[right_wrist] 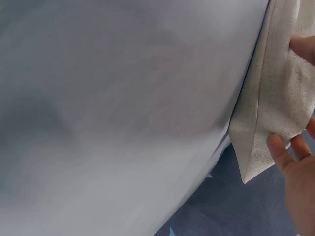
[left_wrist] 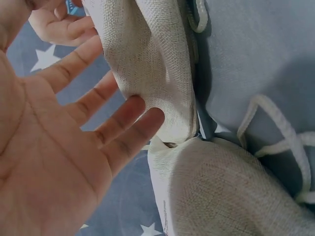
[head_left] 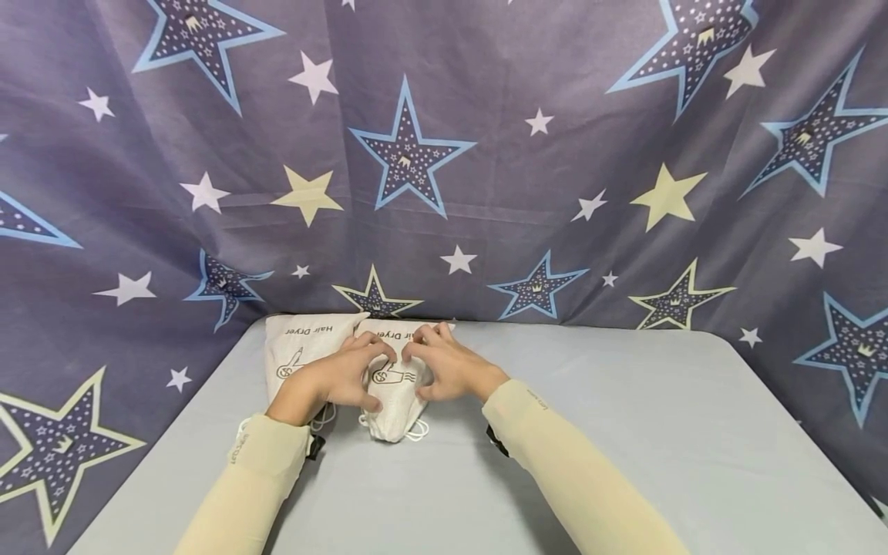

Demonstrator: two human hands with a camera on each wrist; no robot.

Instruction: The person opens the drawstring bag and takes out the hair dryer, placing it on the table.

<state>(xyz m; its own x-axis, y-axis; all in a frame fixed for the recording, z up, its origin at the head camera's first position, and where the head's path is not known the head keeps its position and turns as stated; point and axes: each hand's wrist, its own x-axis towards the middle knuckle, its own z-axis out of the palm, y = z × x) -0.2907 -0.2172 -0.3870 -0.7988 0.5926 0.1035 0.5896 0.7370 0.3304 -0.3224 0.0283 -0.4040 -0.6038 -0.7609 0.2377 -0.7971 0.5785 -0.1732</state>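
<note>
Two off-white cloth drawstring pouches printed "Hair Dryer" lie side by side at the table's far left, lettering upside down in the head view. My left hand (head_left: 340,376) is over the gap between them, its spread fingers at the left side of the right pouch (head_left: 394,408). In the left wrist view those fingertips are against or close to the pouch cloth (left_wrist: 147,59). Opposite, my right hand (head_left: 454,368) touches the same pouch's right side with thumb and fingertips, near its far corner (right_wrist: 251,162). The left pouch (head_left: 315,348) lies partly under my left wrist. Both pouches' contents are hidden.
A pale grey-blue tabletop (head_left: 590,432) stretches to the right and toward me. Behind it hangs a dark curtain (head_left: 499,185) with stars, meeting the table's far edge close to the pouches. White drawstring loops (head_left: 418,430) trail from the pouches' near ends.
</note>
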